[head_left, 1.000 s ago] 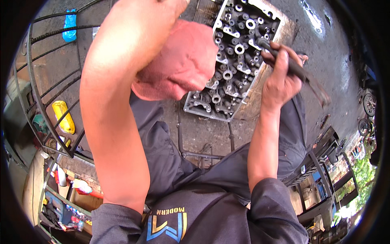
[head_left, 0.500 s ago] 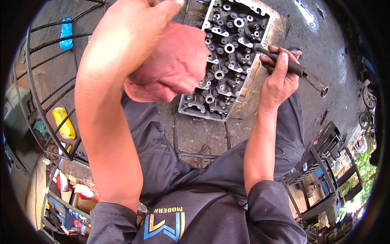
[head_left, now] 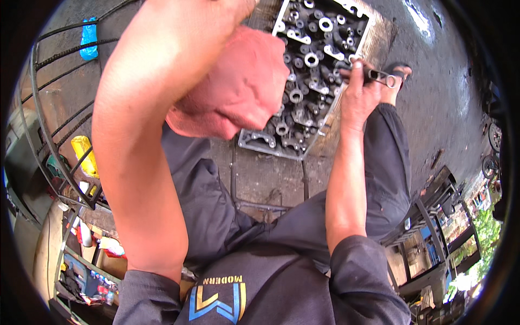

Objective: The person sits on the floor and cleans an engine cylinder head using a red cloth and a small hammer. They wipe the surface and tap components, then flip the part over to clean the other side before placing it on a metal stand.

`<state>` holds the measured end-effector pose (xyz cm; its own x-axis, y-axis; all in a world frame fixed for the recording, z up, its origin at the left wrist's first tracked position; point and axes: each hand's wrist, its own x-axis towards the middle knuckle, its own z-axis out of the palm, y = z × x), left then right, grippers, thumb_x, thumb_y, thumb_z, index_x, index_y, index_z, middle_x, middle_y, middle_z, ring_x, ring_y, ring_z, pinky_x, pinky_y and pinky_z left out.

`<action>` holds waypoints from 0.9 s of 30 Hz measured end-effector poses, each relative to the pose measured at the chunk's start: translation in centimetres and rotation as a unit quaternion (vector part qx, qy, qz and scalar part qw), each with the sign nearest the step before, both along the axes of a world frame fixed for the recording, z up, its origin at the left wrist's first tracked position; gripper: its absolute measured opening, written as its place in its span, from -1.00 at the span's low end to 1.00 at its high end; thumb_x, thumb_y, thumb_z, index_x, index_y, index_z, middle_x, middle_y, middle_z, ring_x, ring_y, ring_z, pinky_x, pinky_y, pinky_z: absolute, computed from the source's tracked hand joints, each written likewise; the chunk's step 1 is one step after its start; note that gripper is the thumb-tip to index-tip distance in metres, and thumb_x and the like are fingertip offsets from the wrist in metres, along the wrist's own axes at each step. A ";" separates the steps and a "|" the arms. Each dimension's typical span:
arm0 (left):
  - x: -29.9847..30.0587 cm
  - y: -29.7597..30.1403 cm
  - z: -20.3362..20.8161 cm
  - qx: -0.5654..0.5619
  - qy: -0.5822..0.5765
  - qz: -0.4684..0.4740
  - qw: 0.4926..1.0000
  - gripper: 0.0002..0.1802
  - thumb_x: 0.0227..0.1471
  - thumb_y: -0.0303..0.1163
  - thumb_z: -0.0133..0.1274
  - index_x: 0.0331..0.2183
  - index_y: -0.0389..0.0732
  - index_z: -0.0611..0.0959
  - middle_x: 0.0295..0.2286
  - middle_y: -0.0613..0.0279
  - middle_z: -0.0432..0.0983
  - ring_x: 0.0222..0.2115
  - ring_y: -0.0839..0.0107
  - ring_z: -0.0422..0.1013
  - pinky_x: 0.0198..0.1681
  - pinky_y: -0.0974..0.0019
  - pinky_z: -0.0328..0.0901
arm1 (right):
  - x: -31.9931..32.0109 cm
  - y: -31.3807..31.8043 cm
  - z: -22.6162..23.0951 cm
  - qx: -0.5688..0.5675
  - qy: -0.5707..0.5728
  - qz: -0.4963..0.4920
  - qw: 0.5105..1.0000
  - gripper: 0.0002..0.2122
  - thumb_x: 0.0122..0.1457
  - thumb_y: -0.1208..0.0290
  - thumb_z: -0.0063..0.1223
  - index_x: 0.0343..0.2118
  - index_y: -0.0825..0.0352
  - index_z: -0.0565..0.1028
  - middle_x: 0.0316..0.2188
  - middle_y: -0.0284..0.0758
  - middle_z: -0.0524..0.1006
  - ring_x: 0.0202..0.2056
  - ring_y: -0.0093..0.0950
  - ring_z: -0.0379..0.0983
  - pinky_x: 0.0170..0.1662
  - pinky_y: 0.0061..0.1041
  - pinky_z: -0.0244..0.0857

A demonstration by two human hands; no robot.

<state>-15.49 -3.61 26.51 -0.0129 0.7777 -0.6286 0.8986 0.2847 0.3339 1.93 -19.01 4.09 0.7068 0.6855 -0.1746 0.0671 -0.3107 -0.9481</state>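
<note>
On a ribbed brown sheet (head_left: 383, 28), ahead of the person's seat, lies a grey metal casting (head_left: 313, 81), an oblong block with a pale rim and many dark round posts, rings and brackets inside. Its far end runs out past the upper edge of the view. At its right rim, the right hand (head_left: 360, 100) grips a dark rod-like tool (head_left: 375, 75), fingers curled round it and thumb laid along the top. The tool's outer end shows a pale ring; its inner end (blurred) lies over or just beside the casting's rim, and I cannot tell whether the 2 touch.

Up at the top edge, the left hand (head_left: 238, 10) is largely cut off; I cannot tell whether its fingers are spread, pressed together or pinching something. Between that arm and the casting sits a creased pinkish-red bulk (head_left: 233, 84), its kind unclear, partly behind the forearm.

Nearer the person, dark bars (head_left: 262, 206) show between 2 dark trouser legs (head_left: 387, 168). Beyond the right hand is 1 foot in a sandal (head_left: 400, 71). Off to the left, curved black rods (head_left: 34, 81) stand near a blue bundle (head_left: 88, 40) and a yellow packet (head_left: 84, 156). Green foliage (head_left: 487, 233) brightens the far right.
</note>
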 end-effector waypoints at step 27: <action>-1.6 -0.8 0.3 0.046 -0.076 -0.055 0.995 -0.51 0.14 -0.13 -0.01 -0.43 -0.48 0.59 -0.55 -0.04 0.52 -0.51 0.31 0.42 -0.35 0.20 0.35 | -0.5 0.2 -0.9 -0.024 0.007 -0.004 1.000 -0.85 0.28 0.50 0.04 -0.18 0.48 0.52 -0.29 -0.23 0.60 -0.36 -0.52 0.57 -0.29 -0.64 0.41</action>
